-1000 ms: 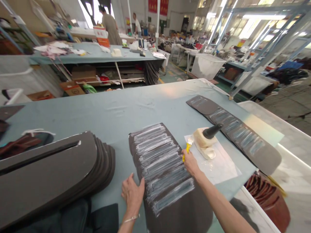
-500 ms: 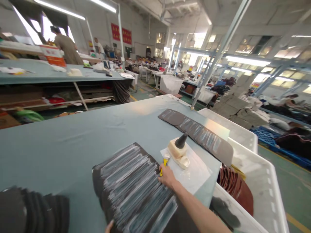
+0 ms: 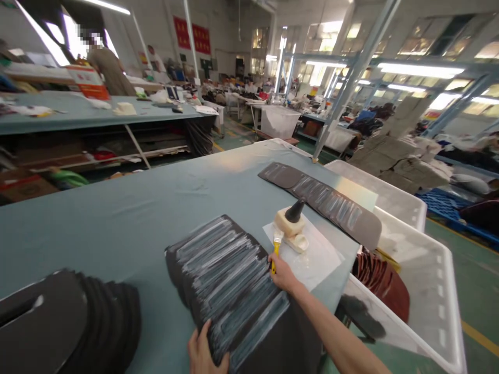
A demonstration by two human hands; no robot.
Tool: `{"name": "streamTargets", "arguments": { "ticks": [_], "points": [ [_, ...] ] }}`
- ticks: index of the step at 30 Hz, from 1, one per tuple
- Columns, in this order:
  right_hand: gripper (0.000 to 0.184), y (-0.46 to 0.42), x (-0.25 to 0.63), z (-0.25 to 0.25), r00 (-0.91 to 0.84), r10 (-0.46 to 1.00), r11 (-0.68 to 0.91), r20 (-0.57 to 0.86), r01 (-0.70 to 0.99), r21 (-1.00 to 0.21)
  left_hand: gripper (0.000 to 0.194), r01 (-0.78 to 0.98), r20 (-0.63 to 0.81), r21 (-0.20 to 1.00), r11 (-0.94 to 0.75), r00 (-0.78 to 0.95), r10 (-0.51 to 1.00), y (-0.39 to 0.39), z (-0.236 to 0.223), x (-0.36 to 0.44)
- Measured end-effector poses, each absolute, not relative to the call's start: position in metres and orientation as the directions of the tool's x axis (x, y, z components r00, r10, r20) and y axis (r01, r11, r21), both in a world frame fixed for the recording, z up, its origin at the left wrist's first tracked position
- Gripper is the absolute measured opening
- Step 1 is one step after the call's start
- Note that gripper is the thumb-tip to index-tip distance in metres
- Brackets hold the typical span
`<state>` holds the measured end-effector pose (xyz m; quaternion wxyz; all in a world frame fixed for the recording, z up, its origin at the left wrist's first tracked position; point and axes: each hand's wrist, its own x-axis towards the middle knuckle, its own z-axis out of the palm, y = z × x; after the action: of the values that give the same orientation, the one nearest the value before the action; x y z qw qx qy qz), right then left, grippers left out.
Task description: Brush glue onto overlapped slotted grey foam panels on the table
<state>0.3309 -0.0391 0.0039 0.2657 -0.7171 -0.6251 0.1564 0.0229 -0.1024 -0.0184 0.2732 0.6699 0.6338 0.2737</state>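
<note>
Head view, bench lot: right hand closed around yellow brush, bristles up, at the edge of a white-streaked dark panel lying centre-bench; left hand open, pressed against that panel's lower edge. Also: cream container on white paper, just right; second streaked panel, upper right; stacked panels, lower left.

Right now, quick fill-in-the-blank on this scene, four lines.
The right hand grips a brush with a ____ handle.
The left hand touches a dark panel streaked with ____.
The cream bottle has a ____ tip.
On the table, a stack of panels lies ____ of that panel.

yellow, white, black, left
</note>
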Motion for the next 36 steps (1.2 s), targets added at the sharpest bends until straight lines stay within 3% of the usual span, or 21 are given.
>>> {"name": "streamTargets", "arguments": {
  "ticks": [6,12,20,26,31,36],
  "points": [
    [0.039,-0.049,0.319,0.011,0.125,0.987,-0.075,0.104,0.917,-0.392,0.056,0.697,0.034,0.713,-0.076,0.074,0.997,-0.108,0.011,0.031],
    [0.035,-0.079,0.338,0.05,0.119,0.977,-0.068,0.176,0.96,-0.272,0.058,0.661,0.084,0.736,-0.149,0.129,0.988,-0.122,0.043,0.063],
    [0.031,-0.171,0.437,0.15,0.252,0.919,-0.267,0.304,0.964,0.008,0.07,0.452,0.102,0.85,-0.27,0.362,0.927,-0.151,0.091,0.168],
    [0.028,-0.222,0.544,0.193,0.35,0.893,-0.419,0.283,0.876,0.24,0.08,0.342,0.035,0.904,-0.254,0.535,0.844,-0.17,0.127,0.283],
    [0.026,-0.184,0.647,0.2,0.34,0.908,-0.404,0.247,0.867,0.291,0.08,0.243,0.041,0.942,-0.23,0.599,0.799,-0.133,0.135,0.383],
    [0.026,-0.054,0.77,0.196,0.219,0.951,-0.281,0.219,0.907,0.314,0.075,0.309,0.047,0.927,-0.215,0.472,0.88,-0.043,0.12,0.508]
  ]
}}
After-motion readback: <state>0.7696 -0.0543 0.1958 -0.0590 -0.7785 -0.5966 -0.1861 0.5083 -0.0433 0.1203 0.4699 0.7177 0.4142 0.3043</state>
